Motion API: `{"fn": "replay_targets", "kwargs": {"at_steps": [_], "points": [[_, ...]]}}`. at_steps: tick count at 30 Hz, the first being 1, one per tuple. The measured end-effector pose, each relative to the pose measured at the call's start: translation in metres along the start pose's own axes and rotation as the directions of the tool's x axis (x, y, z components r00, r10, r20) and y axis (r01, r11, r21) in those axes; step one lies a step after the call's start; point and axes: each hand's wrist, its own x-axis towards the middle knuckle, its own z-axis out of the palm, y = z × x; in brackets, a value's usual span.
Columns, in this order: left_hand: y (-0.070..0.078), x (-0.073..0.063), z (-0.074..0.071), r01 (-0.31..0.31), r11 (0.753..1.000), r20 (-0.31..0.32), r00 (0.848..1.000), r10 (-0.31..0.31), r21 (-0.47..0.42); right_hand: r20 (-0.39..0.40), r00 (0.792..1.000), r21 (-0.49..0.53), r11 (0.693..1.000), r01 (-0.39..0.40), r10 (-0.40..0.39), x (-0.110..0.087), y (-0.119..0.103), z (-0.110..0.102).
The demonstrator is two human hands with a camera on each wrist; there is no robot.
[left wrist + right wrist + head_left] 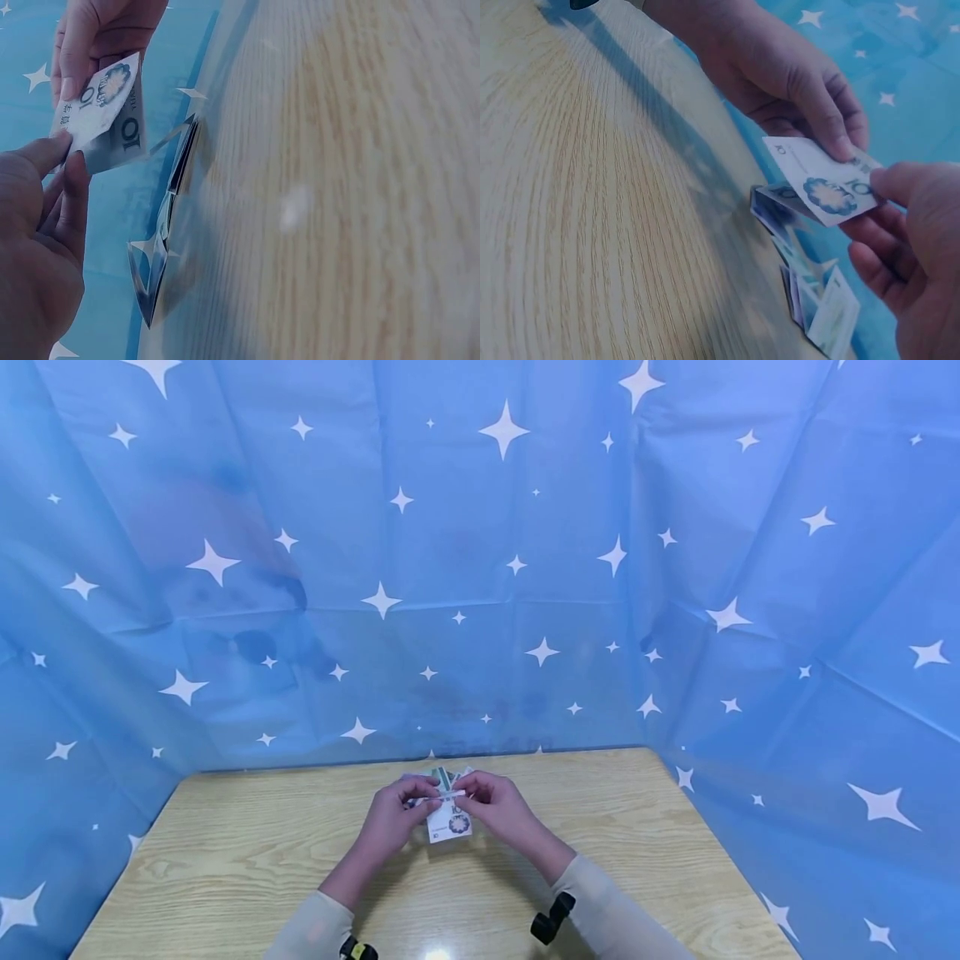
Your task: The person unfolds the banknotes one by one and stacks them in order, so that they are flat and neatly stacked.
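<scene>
Your two hands meet at a folded banknote (449, 828) marked 10, held above the tabletop (262, 860). Your left hand (399, 810) pinches the note's left side between thumb and bent fingers, nearly closed; your right hand (497, 805) pinches its right side the same way. The fingers beneath the note are partly hidden, and part of its print is covered by your thumbs. Beyond the note stand several folded notes (834, 313), half screened by your hands in the head view; their count and values are hard to make out. The tabletop's far edge lies just past the note, against a starry blue backdrop (450, 535); wood surface stretches widely to the note's left, right and near side.
</scene>
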Motion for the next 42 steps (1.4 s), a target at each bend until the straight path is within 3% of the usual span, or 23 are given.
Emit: {"fn": "replay_targets", "kwargs": {"at_steps": [5,12,21,32,42], "points": [[0.001,0.000,0.000,-0.001,0.999,-0.004,1.000,0.001,-0.032,0.013,1.000,-0.027,0.999,0.029,-0.029,0.000,0.000,-0.001],[0.006,0.000,-0.001,-0.019,0.997,-0.047,0.999,0.022,0.075,0.061,0.996,-0.084,0.994,0.066,-0.061,-0.002,0.000,-0.004],[0.006,-0.001,-0.002,-0.032,0.995,-0.024,0.999,0.035,0.089,0.147,0.985,-0.075,0.991,0.108,-0.096,-0.002,-0.001,-0.003],[0.004,-0.004,-0.003,-0.051,0.997,0.028,0.998,0.049,0.052,0.112,0.992,-0.103,0.992,0.075,-0.063,-0.004,-0.001,-0.004],[0.008,-0.005,-0.002,-0.024,1.000,0.051,0.998,0.023,0.018,0.072,0.996,-0.061,0.996,0.063,-0.058,-0.006,0.001,-0.014]]}}
